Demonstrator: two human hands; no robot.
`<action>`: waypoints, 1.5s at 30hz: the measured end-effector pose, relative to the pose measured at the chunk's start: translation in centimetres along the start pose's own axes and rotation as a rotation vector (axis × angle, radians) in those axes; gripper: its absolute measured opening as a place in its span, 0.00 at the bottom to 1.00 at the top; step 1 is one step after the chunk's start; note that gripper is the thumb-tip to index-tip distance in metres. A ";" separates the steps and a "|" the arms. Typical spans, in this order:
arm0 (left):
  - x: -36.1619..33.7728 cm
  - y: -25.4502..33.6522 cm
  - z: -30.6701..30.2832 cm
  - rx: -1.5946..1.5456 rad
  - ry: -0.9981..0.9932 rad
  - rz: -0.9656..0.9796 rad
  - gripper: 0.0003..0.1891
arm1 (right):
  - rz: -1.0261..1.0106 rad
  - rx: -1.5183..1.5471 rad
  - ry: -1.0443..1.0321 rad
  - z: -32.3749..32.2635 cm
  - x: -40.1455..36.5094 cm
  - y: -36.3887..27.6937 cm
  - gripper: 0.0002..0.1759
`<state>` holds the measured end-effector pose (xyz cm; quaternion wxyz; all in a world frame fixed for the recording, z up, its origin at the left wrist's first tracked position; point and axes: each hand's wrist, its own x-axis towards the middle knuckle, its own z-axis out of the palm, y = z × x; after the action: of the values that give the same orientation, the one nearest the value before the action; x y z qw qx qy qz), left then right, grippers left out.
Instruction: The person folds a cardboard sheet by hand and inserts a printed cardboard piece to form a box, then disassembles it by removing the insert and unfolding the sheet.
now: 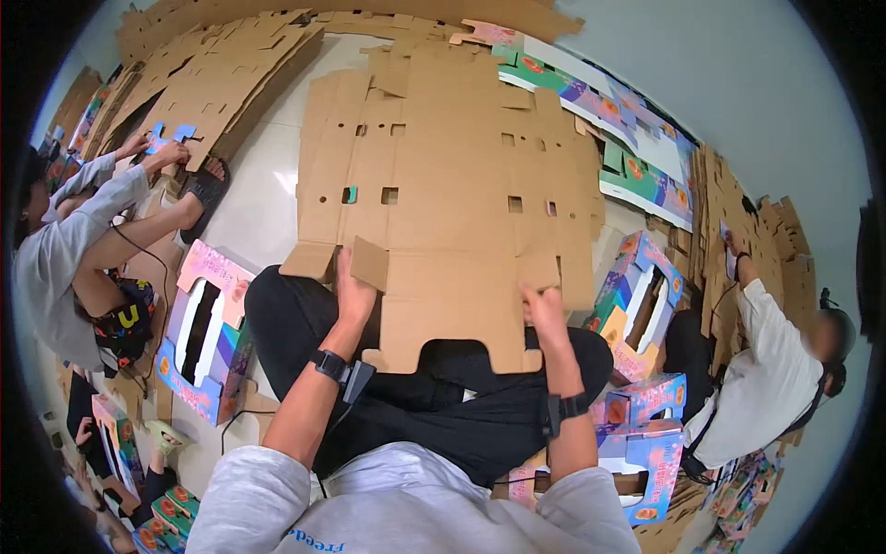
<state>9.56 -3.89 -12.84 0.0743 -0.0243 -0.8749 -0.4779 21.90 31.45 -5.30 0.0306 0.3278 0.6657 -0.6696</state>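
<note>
A large flat cardboard sheet (452,305) lies brown side up over my crossed legs, on top of other cardboard sheets (434,102). It has small square holes and a notched near edge. My left hand (354,288) is at the sheet's left side, against a raised flap, with its fingers partly hidden behind that flap. On the right side, my right hand (543,308) has its fingers curled at the base of another flap (538,271). What its fingertips hold is too small to make out.
Folded printed boxes (237,315) stand to my left and right (604,320). One person (65,268) sits at the left by stacked cardboard (212,83); another person (766,369) reaches to cardboard at the right. Printed sheets (646,189) lie at the upper right.
</note>
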 end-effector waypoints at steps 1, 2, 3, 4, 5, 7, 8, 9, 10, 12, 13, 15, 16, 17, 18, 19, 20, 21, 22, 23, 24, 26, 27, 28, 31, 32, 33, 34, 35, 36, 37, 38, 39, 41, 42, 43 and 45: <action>-0.1 1.8 -1.0 0.009 0.010 -0.060 0.10 | -0.039 0.017 0.029 1.1 -1.2 0.2 0.07; -0.2 3.8 -1.9 0.015 0.016 -0.121 0.10 | -0.016 -0.008 0.005 1.1 -1.6 0.8 0.11; -0.4 6.3 -2.7 0.033 0.024 -0.112 0.09 | -0.106 -0.102 0.016 1.1 -1.5 1.5 0.15; -0.6 6.1 -2.5 0.037 -0.002 -0.027 0.09 | -0.196 -0.195 0.023 1.1 -1.3 2.2 0.18; -0.8 5.8 -2.4 0.042 -0.024 0.058 0.09 | -0.087 -0.129 -0.027 0.5 -1.3 2.5 0.20; -1.1 4.4 -2.5 0.073 -0.129 0.076 0.09 | 0.132 0.004 -0.133 1.1 -2.8 -0.2 0.23; -1.0 3.2 -2.0 0.001 -0.161 0.038 0.09 | 0.094 -0.061 -0.144 1.2 -2.3 0.2 0.25; -0.7 2.8 -1.7 -0.073 -0.194 0.002 0.08 | 0.054 -0.128 -0.153 1.5 -1.7 0.6 0.27; -0.5 2.5 -1.4 -0.150 -0.225 -0.035 0.08 | 0.013 -0.195 -0.162 1.6 -1.3 0.9 0.29; -0.5 3.0 -1.5 -0.223 -0.340 -0.283 0.11 | -0.002 -0.308 -0.104 2.1 -0.5 0.9 0.31; -0.3 3.5 -1.8 -0.284 -0.362 -0.386 0.12 | -0.007 -0.359 -0.080 2.7 -0.3 1.0 0.33; 0.4 2.6 -1.8 -0.424 -0.405 -0.557 0.20 | -0.031 -0.157 -0.092 2.9 0.1 1.3 0.34; 0.3 1.8 -1.7 -0.546 -0.417 -0.582 0.22 | -0.042 -0.054 -0.090 2.6 0.4 1.7 0.35; 0.1 1.1 -1.5 -0.669 -0.429 -0.604 0.24 | -0.105 0.029 -0.066 2.3 0.9 2.1 0.35; -0.1 0.7 -1.6 -0.792 -0.441 -0.628 0.26 | -0.114 0.122 -0.070 2.1 0.5 1.4 0.36; -0.1 0.9 -1.8 -0.851 -0.418 -0.579 0.27 | -0.121 0.215 -0.073 2.0 -0.3 -0.1 0.37; -0.3 1.2 -1.9 -0.909 -0.396 -0.532 0.29 | -0.126 0.309 -0.075 2.1 -1.2 -1.5 0.37; -0.4 1.8 -2.0 -0.967 -0.376 -0.484 0.31 | -0.151 0.315 -0.042 2.4 -1.7 -2.1 0.38; -0.6 2.7 -1.9 -0.879 -0.358 -0.358 0.32 | -0.140 0.288 -0.060 2.2 -1.5 -1.6 0.39; -0.6 3.6 -1.8 -0.792 -0.340 -0.229 0.34 | -0.132 0.261 -0.078 1.9 -1.0 -1.0 0.39; -0.6 4.2 -1.7 -0.706 -0.320 -0.100 0.35 | -0.125 0.233 -0.097 1.9 -0.9 -0.9 0.40; -0.7 4.7 -2.0 -0.594 -0.323 -0.070 0.35 | -0.187 0.158 -0.083 1.9 -0.6 -0.9 0.36; -0.5 4.9 -2.2 -0.523 -0.331 -0.019 0.35 | -0.162 0.190 -0.081 1.7 -0.2 -0.8 0.34; -0.4 5.1 -2.3 -0.452 -0.337 0.032 0.35 | -0.137 0.221 -0.081 1.5 0.2 -0.7 0.33; 0.2 4.3 -2.8 -0.266 -0.217 0.295 0.32 | -0.022 0.437 -0.247 0.3 0.8 0.0 0.30; 0.6 3.8 -3.1 -0.182 -0.187 0.386 0.32 | -0.042 0.338 -0.214 0.2 1.0 0.4 0.31; 1.2 4.6 -4.0 -0.103 -0.197 0.465 0.31 | -0.060 0.242 -0.180 0.4 0.9 0.5 0.32; 2.3 5.5 -5.2 -0.063 -0.315 0.449 0.31 | -0.077 0.147 -0.146 0.9 0.7 0.7 0.33; 3.5 6.4 -6.6 -0.020 -0.434 0.429 0.31 | -0.085 0.128 -0.163 1.5 -0.1 0.3 0.33; 4.4 7.2 -7.6 0.024 -0.552 0.406 0.31 | -0.093 0.109 -0.183 2.3 -1.3 -0.5 0.33; 4.8 7.8 -8.1 0.136 -0.584 0.284 0.34 | -0.102 0.089 -0.205 2.9 -1.9 -0.9 0.34; 5.5 6.4 -7.9 0.166 -0.534 0.385 0.39 | -0.121 0.010 -0.227 3.2 -1.9 -0.5 0.34; 5.8 6.4 -8.3 0.201 -0.569 0.378 0.41 | -0.142 -0.068 -0.247 3.5 -1.7 0.2 0.35; 6.2 6.8 -9.0 0.209 -0.640 0.341 0.41 | -0.275 -0.192 -0.235 3.2 -0.1 2.7 0.35; 6.0 7.1 -8.9 0.181 -0.677 0.307 0.38 | -0.386 -0.241 -0.197 2.6 1.2 4.2 0.33; 5.8 7.2 -8.9 0.153 -0.716 0.271 0.37 | -0.356 -0.272 -0.172 2.5 0.4 2.3 0.32; 5.9 5.4 -8.1 0.196 -0.723 0.354 0.30 | -0.234 -0.527 -0.097 0.6 1.8 0.5 0.25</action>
<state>5.20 -7.94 -3.13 -0.1549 -0.3334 -0.8684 -0.3327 20.48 31.59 -6.64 0.0688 0.1971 0.8477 -0.4876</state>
